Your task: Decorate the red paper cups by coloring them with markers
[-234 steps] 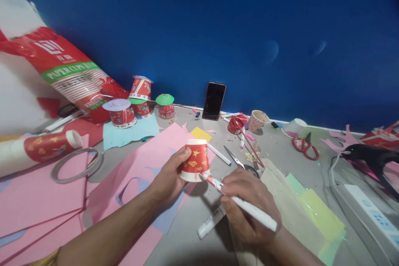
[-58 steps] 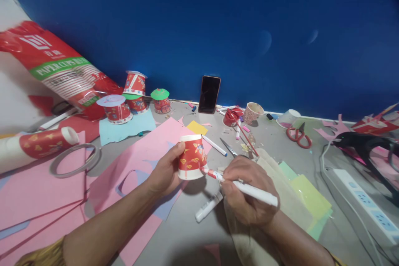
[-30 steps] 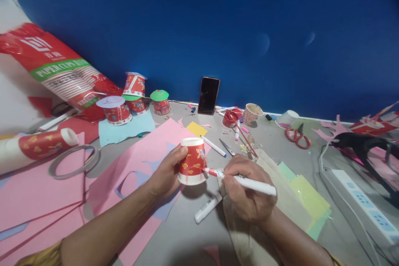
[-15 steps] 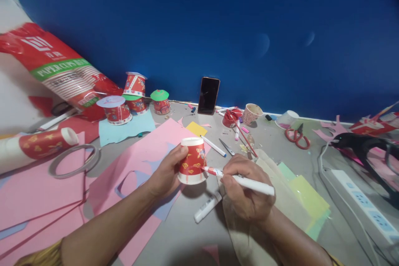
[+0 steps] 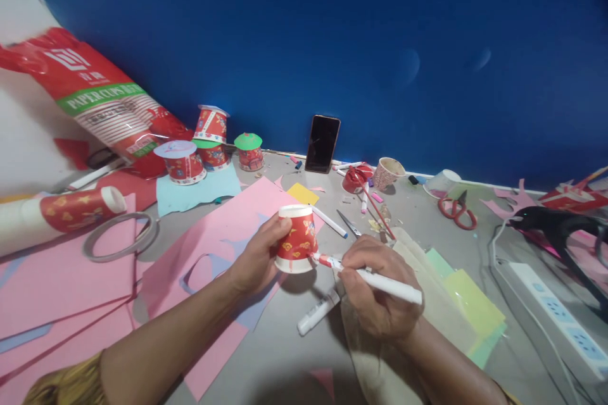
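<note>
Upside down, a red paper cup [image 5: 298,240] with gold patterns is gripped by my left hand [image 5: 259,254], thumb on its near side. Red strokes mark the white band by its lower rim. My right hand [image 5: 380,285] is closed around a white marker [image 5: 387,285], whose red tip meets the cup's lower right side. Under the hands, another white marker [image 5: 318,312] lies on the table. Behind the cup are a blue-tipped marker [image 5: 330,221] and a pair of scissors partly seen, its blade [image 5: 349,223] showing. Pink paper [image 5: 228,228] spreads beneath my left arm.
Several decorated cups [image 5: 183,164] stand at the back left by a paper-cup bag [image 5: 104,98]. A tape roll [image 5: 121,237] lies left. A phone [image 5: 323,143] leans on the blue wall. Red-handled scissors [image 5: 458,210], a power strip [image 5: 558,316] and a black-handled tool [image 5: 560,221] are right.
The view has shifted slightly, so the scene sits a little farther right. My hands keep the same grips, and the marker tip stays at the cup's lower side.
</note>
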A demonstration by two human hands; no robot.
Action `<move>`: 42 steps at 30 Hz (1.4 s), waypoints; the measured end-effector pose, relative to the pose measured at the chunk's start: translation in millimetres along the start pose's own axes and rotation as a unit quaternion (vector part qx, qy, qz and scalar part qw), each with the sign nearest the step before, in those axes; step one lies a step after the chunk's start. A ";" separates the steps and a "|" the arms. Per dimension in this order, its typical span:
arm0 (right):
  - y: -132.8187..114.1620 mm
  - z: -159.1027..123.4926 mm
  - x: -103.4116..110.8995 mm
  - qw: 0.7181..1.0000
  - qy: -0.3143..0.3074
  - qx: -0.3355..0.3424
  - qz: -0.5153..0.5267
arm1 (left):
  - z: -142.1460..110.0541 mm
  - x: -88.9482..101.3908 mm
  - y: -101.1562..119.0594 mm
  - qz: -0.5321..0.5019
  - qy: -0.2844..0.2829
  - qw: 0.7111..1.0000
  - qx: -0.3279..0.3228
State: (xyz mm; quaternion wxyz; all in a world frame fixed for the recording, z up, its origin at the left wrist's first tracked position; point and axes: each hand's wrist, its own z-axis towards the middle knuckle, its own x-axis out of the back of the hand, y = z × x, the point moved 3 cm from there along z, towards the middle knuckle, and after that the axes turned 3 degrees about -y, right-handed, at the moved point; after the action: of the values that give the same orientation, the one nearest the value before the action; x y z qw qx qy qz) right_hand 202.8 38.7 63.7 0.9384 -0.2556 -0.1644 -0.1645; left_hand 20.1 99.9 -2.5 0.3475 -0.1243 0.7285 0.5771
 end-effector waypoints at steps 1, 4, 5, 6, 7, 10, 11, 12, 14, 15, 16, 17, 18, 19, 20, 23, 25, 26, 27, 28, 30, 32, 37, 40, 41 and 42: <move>-0.5 0.4 -0.3 1.000 -0.005 0.004 0.002 | 0.1 0.3 -0.1 0.000 0.005 1.000 0.000; -2.1 1.0 -1.9 0.999 -0.028 0.016 0.018 | -0.3 0.5 -0.5 0.009 0.018 1.000 0.000; -2.6 0.9 -2.5 0.999 -0.035 0.021 0.024 | -0.6 0.3 -0.6 0.013 0.020 1.000 0.001; -3.0 0.7 -3.1 0.998 -0.042 0.027 0.028 | -1.0 0.0 -0.7 0.017 0.021 1.000 0.002; -3.1 0.4 -3.7 0.998 -0.047 0.033 0.031 | -1.4 -0.5 -0.6 0.020 0.021 1.000 0.000; -2.7 -0.4 -5.2 0.997 -0.057 0.040 0.027 | -2.9 -2.1 0.7 0.041 0.019 0.999 -0.015; -2.3 -0.4 -5.7 0.997 -0.061 0.039 0.023 | -3.3 -2.3 1.1 0.052 0.020 0.998 -0.020; -2.1 -0.2 -6.2 0.997 -0.064 0.037 0.019 | -3.6 -2.3 1.4 0.063 0.023 0.997 -0.023; -2.1 0.4 -7.2 0.997 -0.071 0.034 0.013 | -3.8 -1.8 1.3 0.080 0.032 0.996 -0.026; -2.2 0.9 -7.6 0.997 -0.075 0.030 0.013 | -3.8 -1.2 1.0 0.087 0.036 0.995 -0.027; -2.2 1.5 -8.1 0.996 -0.079 0.025 0.015 | -3.7 -0.6 0.7 0.095 0.040 0.994 -0.028; -2.3 2.0 -8.5 0.996 -0.083 0.019 0.017 | -3.7 0.0 0.5 0.102 0.044 0.993 -0.029; -2.4 2.4 -8.8 0.996 -0.084 0.012 0.019 | -3.6 0.6 0.4 0.111 0.047 0.992 -0.030; -2.6 2.8 -9.0 0.996 -0.082 0.007 0.019 | -3.6 1.0 0.4 0.120 0.048 0.991 -0.032; -2.8 3.1 -9.2 0.997 -0.078 0.003 0.019 | -3.7 1.3 0.6 0.129 0.049 0.990 -0.033; -3.5 3.2 -10.4 0.997 -0.069 -0.005 0.016 | -4.5 1.3 2.4 0.153 0.052 0.986 -0.038; -3.4 3.1 -11.2 0.997 -0.069 -0.016 0.015 | -5.4 0.9 3.6 0.158 0.055 0.985 -0.038; -3.3 3.1 -11.2 0.997 -0.068 -0.023 0.015 | -5.8 0.5 4.0 0.155 0.055 0.986 -0.037; -3.2 3.3 -10.7 0.997 -0.065 -0.027 0.015 | -6.1 0.1 4.2 0.149 0.054 0.987 -0.036; -3.2 3.6 -9.7 0.998 -0.060 -0.029 0.014 | -6.2 -0.3 4.2 0.141 0.052 0.988 -0.034; -3.0 4.3 -7.0 0.998 -0.045 -0.030 0.014 | -5.8 -0.9 4.1 0.121 0.046 0.991 -0.032; -2.7 4.7 -4.2 0.999 -0.031 -0.024 0.017 | -4.6 -1.0 3.6 0.098 0.042 0.994 -0.029; -2.1 3.4 -0.8 0.999 -0.030 -0.003 0.043 | -1.8 3.3 0.1 0.009 0.070 0.998 -0.004; -0.1 2.9 2.7 0.999 0.001 -0.018 0.042 | -2.3 5.5 -2.2 -0.039 0.087 0.995 0.018; 0.6 3.0 3.7 0.999 0.012 -0.024 0.040 | -2.6 5.4 -2.8 -0.049 0.085 0.995 0.026; 1.1 3.2 4.4 0.999 0.019 -0.028 0.038 | -2.9 5.0 -3.2 -0.058 0.082 0.994 0.032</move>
State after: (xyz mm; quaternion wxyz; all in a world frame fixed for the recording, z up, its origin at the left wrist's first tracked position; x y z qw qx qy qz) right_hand 206.5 40.3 67.6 0.9394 -0.2846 -0.1323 -0.1376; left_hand 17.2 97.3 -7.8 0.3233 -0.2020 0.7639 0.5207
